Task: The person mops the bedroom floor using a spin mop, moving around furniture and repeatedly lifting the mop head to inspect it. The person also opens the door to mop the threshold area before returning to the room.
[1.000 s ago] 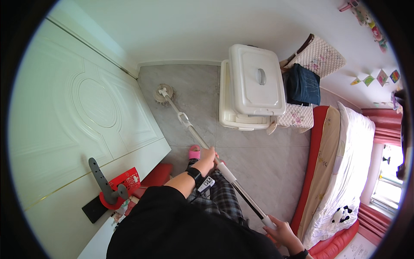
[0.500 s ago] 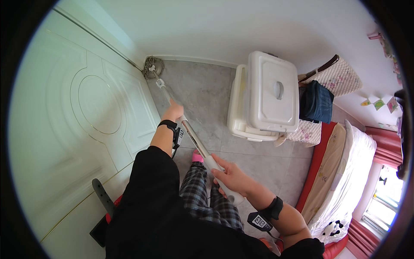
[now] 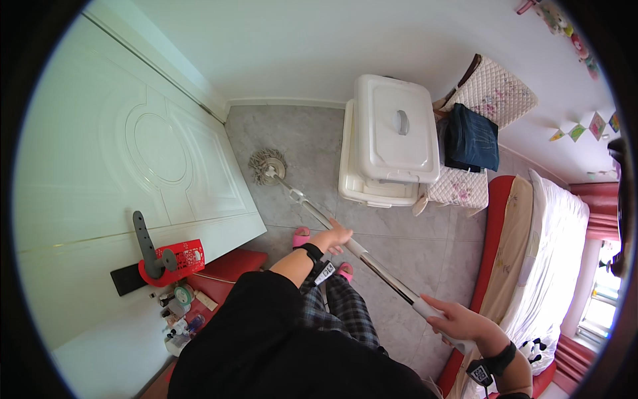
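A mop with a white and metal pole (image 3: 385, 271) slants across the middle from upper left to lower right. Its round head of grey strands (image 3: 258, 167) rests on the grey tiled floor (image 3: 312, 133), apart from door and wall. My left hand (image 3: 337, 237) is closed around the middle of the pole. Lower right, my right hand (image 3: 458, 321) grips the white upper end of the handle, thumb along the top. A dark strap with a small tag circles each wrist.
Left stands a white panelled door (image 3: 219, 193) with a dark handle (image 3: 147, 243). Stacked white lidded storage boxes (image 3: 399, 156) sit by the wall, beside folded dark blue cloth (image 3: 473, 138). A red-framed bed (image 3: 488, 239) lies right. Pink slippers (image 3: 301, 236) are on my feet.
The mop head has come away from the corner by the door, nearer to me and rightward. Both hands have moved right with the pole, the right one also lower.
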`<action>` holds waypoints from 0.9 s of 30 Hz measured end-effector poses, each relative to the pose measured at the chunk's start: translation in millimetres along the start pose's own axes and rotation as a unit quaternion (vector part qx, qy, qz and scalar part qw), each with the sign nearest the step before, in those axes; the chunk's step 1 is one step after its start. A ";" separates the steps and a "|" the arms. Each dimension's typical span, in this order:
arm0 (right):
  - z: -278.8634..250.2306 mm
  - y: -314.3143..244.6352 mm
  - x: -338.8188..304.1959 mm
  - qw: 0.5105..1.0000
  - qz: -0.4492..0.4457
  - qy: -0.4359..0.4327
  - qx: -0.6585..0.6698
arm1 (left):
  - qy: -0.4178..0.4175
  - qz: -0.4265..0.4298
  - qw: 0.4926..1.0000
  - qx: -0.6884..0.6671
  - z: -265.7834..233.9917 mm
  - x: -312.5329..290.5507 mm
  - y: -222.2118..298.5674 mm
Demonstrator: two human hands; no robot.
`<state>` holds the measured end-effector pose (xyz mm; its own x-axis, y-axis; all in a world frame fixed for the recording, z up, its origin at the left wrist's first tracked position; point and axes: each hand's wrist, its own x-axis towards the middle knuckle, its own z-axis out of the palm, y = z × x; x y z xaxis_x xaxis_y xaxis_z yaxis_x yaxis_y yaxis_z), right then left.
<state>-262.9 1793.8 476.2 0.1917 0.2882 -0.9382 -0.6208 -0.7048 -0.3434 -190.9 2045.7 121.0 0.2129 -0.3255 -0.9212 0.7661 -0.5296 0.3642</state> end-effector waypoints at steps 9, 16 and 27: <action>44.5 151.2 -186.4 0.983 0.156 0.079 0.053 | -0.248 0.038 0.960 0.124 262.8 -46.7 24.2; 82.5 214.6 -190.6 0.977 0.144 0.089 0.129 | -0.228 0.116 0.915 0.312 311.1 -32.8 -0.2; 105.0 173.0 -19.8 0.938 0.058 0.030 0.340 | 0.057 0.119 0.917 0.376 120.0 -24.5 -19.6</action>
<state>-453.9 1734.3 440.0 0.1230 0.1849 -0.9750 -0.9776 -0.1464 -0.1511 -283.8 1970.0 152.8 0.4158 -0.4409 -0.7954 0.0631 -0.8585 0.5089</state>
